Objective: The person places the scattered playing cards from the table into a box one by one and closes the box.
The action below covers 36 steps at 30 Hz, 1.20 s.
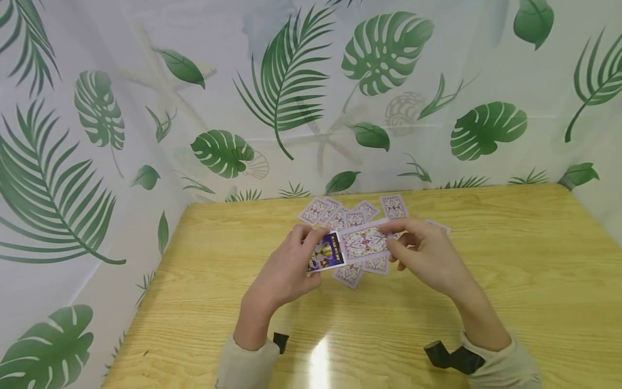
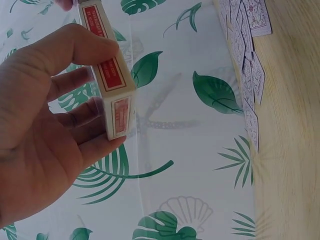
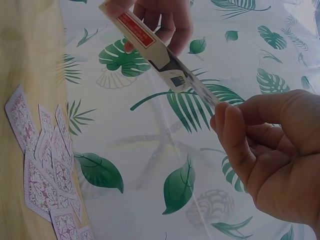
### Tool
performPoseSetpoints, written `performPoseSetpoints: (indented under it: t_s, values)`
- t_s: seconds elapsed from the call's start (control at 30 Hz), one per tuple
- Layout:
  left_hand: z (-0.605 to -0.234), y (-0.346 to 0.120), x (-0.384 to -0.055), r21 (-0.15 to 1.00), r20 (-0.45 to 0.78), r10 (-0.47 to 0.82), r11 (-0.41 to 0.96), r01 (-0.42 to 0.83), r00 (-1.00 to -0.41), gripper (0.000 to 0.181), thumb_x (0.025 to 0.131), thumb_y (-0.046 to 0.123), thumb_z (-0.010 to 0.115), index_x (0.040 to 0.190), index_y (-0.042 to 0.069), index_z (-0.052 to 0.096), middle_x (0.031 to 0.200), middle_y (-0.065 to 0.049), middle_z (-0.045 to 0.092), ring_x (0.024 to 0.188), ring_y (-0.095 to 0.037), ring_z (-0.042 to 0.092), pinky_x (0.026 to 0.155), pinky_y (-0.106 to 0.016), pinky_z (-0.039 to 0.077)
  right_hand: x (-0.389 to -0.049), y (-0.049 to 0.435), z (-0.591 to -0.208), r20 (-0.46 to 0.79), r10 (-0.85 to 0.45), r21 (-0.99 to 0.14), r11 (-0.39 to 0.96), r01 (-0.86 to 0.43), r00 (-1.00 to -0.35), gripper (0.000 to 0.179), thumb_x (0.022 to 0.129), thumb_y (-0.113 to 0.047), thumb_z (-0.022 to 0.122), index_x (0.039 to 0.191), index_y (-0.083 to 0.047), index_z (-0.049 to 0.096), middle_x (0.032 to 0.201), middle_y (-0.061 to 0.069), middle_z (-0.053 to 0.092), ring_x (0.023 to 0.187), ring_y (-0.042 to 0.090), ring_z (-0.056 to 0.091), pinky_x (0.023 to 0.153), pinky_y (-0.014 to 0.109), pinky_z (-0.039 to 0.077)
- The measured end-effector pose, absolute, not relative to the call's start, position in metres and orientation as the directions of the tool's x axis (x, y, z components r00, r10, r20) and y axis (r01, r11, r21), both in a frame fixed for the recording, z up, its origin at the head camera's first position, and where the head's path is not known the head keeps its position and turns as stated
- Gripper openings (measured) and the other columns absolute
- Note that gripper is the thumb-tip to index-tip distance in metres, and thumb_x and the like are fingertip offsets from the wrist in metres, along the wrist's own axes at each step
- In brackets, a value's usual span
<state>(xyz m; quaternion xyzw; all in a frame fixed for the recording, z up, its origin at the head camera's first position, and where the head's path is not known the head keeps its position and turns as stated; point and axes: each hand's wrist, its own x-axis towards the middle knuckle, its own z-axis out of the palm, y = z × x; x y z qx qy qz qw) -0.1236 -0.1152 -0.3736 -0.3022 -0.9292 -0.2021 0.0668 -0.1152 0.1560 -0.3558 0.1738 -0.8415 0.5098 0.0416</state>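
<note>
My left hand (image 1: 286, 265) grips a small card box (image 1: 325, 254) by its edges, thumb on one narrow side and fingers on the other. The box has a dark printed face with yellow on it, and its narrow sides (image 2: 112, 75) are white with red panels. Between thumb and fingertips my right hand (image 1: 427, 254) pinches the outer end of playing cards (image 1: 364, 243) with a floral back. These cards reach into the open end of the box, so their inner part is hidden. Both hands hold box and cards above the table.
Several loose playing cards (image 1: 347, 275) lie back-up on the wooden table (image 1: 194, 302), beneath and behind the hands. One card (image 1: 393, 207) lies near the table's far edge. A white cloth (image 1: 311, 178) with green leaves hangs behind and at the left.
</note>
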Motion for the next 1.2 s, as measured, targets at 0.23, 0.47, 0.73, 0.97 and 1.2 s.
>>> performPoseSetpoints:
  t_s: [0.23, 0.47, 0.73, 0.97, 1.2]
  values:
    - [-0.373, -0.116, -0.123, 0.317, 0.257, 0.546, 0.732, 0.603, -0.797, 0.082, 0.073, 0.004, 0.078, 0.146, 0.016, 0.041, 0.125, -0.009, 0.046, 0.100, -0.017, 0.050, 0.084, -0.030, 0.051, -0.118, 0.153, -0.360, 0.215, -0.270, -0.879, 0.365, -0.306, -0.939, 0.023, 0.092, 0.002, 0.062, 0.115, 0.003, 0.067, 0.085, 0.013, 0.067, 0.064, 0.016, 0.064, 0.058, 0.030, 0.056]
    - [-0.374, -0.116, -0.123, 0.311, 0.318, 0.572, 0.691, 0.653, -0.756, 0.080, 0.072, 0.002, 0.075, 0.144, 0.013, 0.044, 0.122, -0.010, 0.047, 0.097, -0.016, 0.049, 0.082, -0.029, 0.049, -0.120, 0.150, -0.363, 0.171, -0.306, -0.945, 0.219, -0.244, -0.937, 0.037, 0.091, 0.004, 0.062, 0.128, 0.007, 0.054, 0.106, 0.024, 0.060, 0.069, 0.016, 0.068, 0.062, 0.034, 0.059]
    - [-0.373, -0.116, -0.122, 0.328, 0.311, 0.577, 0.680, 0.655, -0.755, 0.079, 0.073, 0.002, 0.074, 0.145, 0.013, 0.044, 0.124, -0.010, 0.047, 0.099, -0.017, 0.049, 0.083, -0.030, 0.049, -0.124, 0.150, -0.364, 0.087, -0.291, -0.985, 0.120, -0.126, -0.953, 0.049, 0.094, 0.000, 0.060, 0.138, 0.003, 0.041, 0.103, 0.024, 0.059, 0.070, 0.026, 0.070, 0.065, 0.041, 0.059]
    - [-0.373, -0.116, -0.122, 0.335, 0.327, 0.583, 0.664, 0.668, -0.743, 0.078, 0.073, 0.002, 0.074, 0.145, 0.012, 0.044, 0.123, -0.010, 0.046, 0.099, -0.017, 0.048, 0.082, -0.030, 0.048, -0.127, 0.156, -0.369, 0.073, -0.283, -0.979, 0.164, -0.124, -0.956, 0.032, 0.098, -0.010, 0.061, 0.121, 0.010, 0.055, 0.095, 0.016, 0.063, 0.069, 0.022, 0.069, 0.063, 0.036, 0.059]
    - [-0.373, -0.116, -0.122, 0.343, 0.333, 0.585, 0.655, 0.673, -0.739, 0.078, 0.073, 0.002, 0.074, 0.145, 0.011, 0.044, 0.122, -0.010, 0.046, 0.098, -0.016, 0.047, 0.081, -0.029, 0.048, -0.130, 0.160, -0.374, 0.106, -0.318, -0.980, 0.126, -0.153, -0.942, 0.024, 0.096, -0.007, 0.062, 0.111, 0.012, 0.060, 0.087, 0.004, 0.065, 0.066, 0.015, 0.065, 0.058, 0.032, 0.057]
